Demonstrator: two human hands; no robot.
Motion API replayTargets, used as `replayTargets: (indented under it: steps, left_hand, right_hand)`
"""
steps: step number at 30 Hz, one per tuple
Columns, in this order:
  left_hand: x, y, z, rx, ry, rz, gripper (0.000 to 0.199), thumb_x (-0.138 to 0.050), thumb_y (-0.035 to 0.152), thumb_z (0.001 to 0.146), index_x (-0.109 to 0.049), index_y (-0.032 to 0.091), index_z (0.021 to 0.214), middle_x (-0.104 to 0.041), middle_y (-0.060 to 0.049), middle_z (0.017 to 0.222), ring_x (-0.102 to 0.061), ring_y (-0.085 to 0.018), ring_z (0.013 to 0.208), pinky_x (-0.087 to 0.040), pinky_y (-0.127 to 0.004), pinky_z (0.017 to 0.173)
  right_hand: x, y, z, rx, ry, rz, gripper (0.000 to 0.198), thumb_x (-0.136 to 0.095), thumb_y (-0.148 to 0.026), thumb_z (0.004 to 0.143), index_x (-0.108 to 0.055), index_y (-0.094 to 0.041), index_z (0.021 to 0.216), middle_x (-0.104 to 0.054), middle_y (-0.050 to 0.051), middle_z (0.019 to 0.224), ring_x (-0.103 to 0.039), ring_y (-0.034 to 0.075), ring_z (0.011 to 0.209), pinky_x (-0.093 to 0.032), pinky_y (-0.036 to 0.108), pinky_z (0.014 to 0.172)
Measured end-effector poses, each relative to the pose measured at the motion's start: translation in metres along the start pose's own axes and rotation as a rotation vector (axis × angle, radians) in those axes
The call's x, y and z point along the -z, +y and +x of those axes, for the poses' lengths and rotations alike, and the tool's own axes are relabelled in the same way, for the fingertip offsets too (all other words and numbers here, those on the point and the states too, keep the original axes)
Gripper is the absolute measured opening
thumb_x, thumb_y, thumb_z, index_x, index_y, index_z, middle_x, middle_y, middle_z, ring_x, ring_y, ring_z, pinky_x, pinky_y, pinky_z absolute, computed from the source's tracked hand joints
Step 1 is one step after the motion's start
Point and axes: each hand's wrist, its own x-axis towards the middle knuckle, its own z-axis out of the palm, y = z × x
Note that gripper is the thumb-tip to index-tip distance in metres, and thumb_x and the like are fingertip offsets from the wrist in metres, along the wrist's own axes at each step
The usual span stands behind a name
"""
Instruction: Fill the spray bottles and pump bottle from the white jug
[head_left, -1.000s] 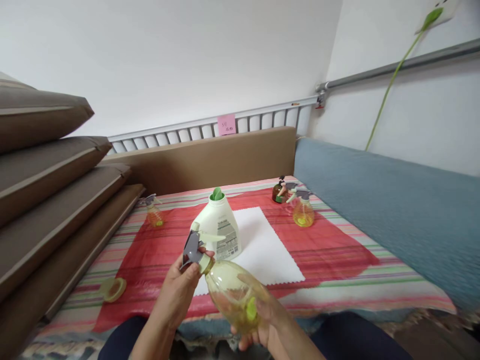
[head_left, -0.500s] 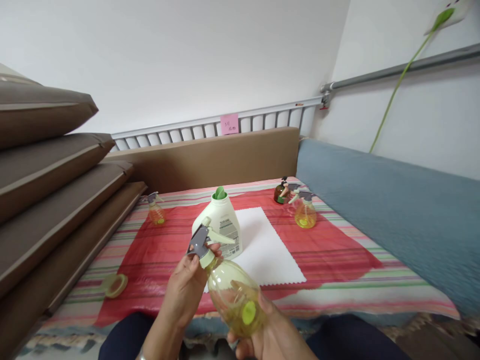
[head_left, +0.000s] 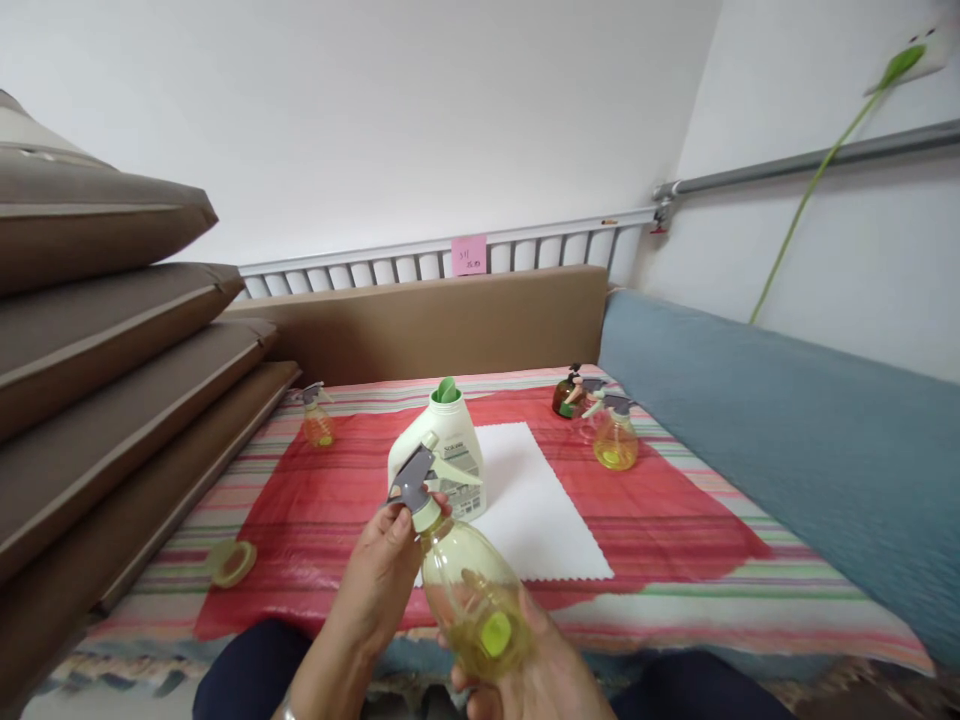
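Note:
A clear yellow-tinted spray bottle (head_left: pixel 469 590) is tilted in front of me, its grey and pale-green spray head up and to the left. My left hand (head_left: pixel 382 565) grips the collar just under that head. Cradling the bottle's lower body from below is my right hand (head_left: pixel 532 660), fingers wrapped around it. Some yellowish liquid and a bright green disc show at the bottle's base. Right behind the spray head stands a white detergent jug (head_left: pixel 450 440) with a green spout, partly hidden by the spray bottle. A white scalloped sheet (head_left: pixel 540 520) lies beside the jug.
A small spray bottle (head_left: pixel 317 420) stands at the back left. Another yellow spray bottle (head_left: pixel 616 442) and a brown pump bottle (head_left: pixel 566 397) stand at the back right. A pale-green funnel-like piece (head_left: pixel 232 563) lies front left. Stacked brown cushions (head_left: pixel 112 420) rise on the left.
The view has shifted slightly, so the surroundings sit a little lower and further right. Both hands keep the same hold on the spray bottle.

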Motion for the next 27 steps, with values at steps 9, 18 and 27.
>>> replayTargets:
  steps: [9,18,27]
  left_hand:
    - [-0.007,-0.004,0.004,-0.004,0.027,-0.006,0.018,-0.062,0.028,0.076,-0.065,0.012,0.085,-0.067,-0.012,0.091,-0.060,-0.024,0.093,-0.040,-0.040,0.089]
    - [-0.003,-0.006,0.004,-0.083,0.128,0.011,0.029,-0.077,0.031,0.059,-0.067,0.016,0.082,-0.069,-0.005,0.085,-0.062,-0.019,0.084,-0.043,-0.035,0.088]
    - [0.006,-0.008,0.010,-0.031,0.040,0.042,0.023,-0.070,0.030,0.069,-0.068,0.015,0.086,-0.070,-0.007,0.084,-0.063,-0.020,0.085,-0.042,-0.037,0.091]
  right_hand:
    - [-0.008,-0.004,0.002,0.082,0.070,0.026,0.056,-0.057,-0.059,0.073,-0.060,-0.014,0.106,-0.071,0.009,0.091,-0.067,0.017,0.069,-0.048,0.024,0.058]
    - [0.005,0.003,0.006,0.044,0.028,-0.002,0.061,-0.055,-0.062,0.073,-0.053,-0.018,0.115,-0.066,0.011,0.103,-0.066,0.019,0.077,-0.048,0.024,0.058]
    - [0.000,-0.001,0.006,0.082,0.063,-0.001,0.062,-0.057,-0.063,0.070,-0.055,-0.020,0.113,-0.068,0.008,0.097,-0.066,0.018,0.072,-0.047,0.025,0.058]
